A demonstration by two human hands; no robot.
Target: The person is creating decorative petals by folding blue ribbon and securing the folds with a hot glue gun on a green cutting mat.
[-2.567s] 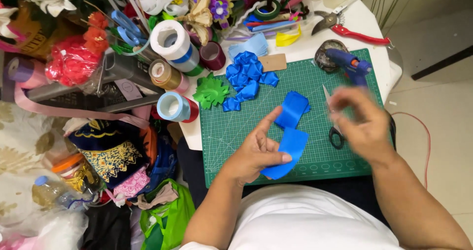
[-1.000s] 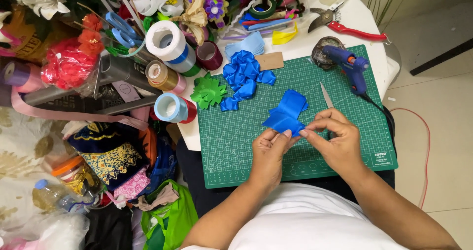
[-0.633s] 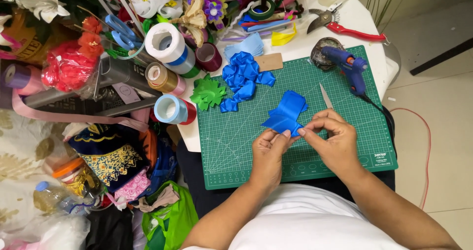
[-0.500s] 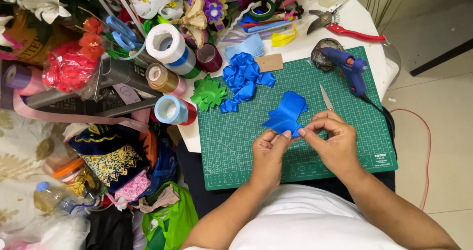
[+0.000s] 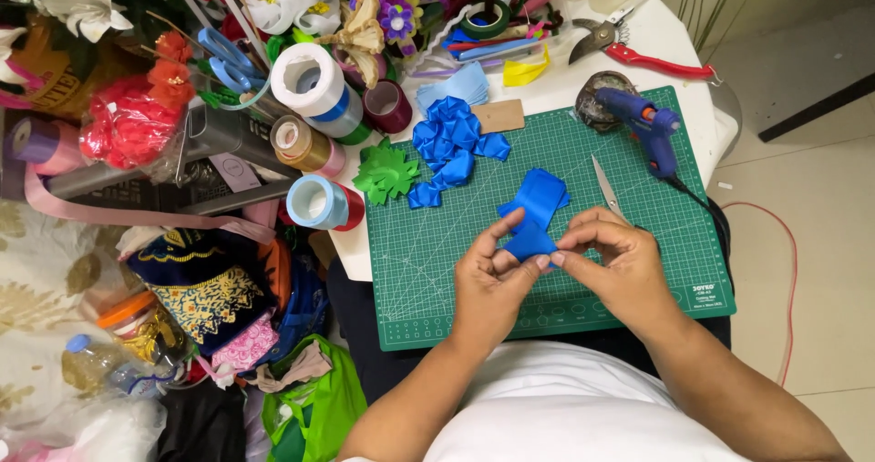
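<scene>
While both hands meet over the near half of the green cutting mat [image 5: 428,271], I record the left hand [image 5: 490,284] and right hand [image 5: 612,261] pinched together on a folded blue ribbon piece [image 5: 533,214], fingertips closed on its lower fold; the rest of the strip fans out just beyond the fingers, lying on the mat.

Labels and packages: a small tan card tag [image 5: 498,116] lies well beyond the left hand, at the mat's far edge. A white slip of paper [image 5: 235,172] sits far to the left of the left hand on a grey tray; its print is too small to tell. White printed markings occupy the mat's corner just right of the right hand.

Surroundings: a cluster of blue ribbon petals [image 5: 451,148] and a green ribbon rosette [image 5: 386,172] lie beyond the left hand, apart from it. Tape and ribbon rolls [image 5: 314,84] stand further left on the desk. A scissor blade [image 5: 605,187] shows just beyond the right hand, partly hidden by it. A blue glue gun [image 5: 645,127] rests beyond the right hand, its cord running off the mat. Red-handled pruners [image 5: 638,47] lie at the far desk edge. Nothing stands between the hands and the ribbon.
</scene>
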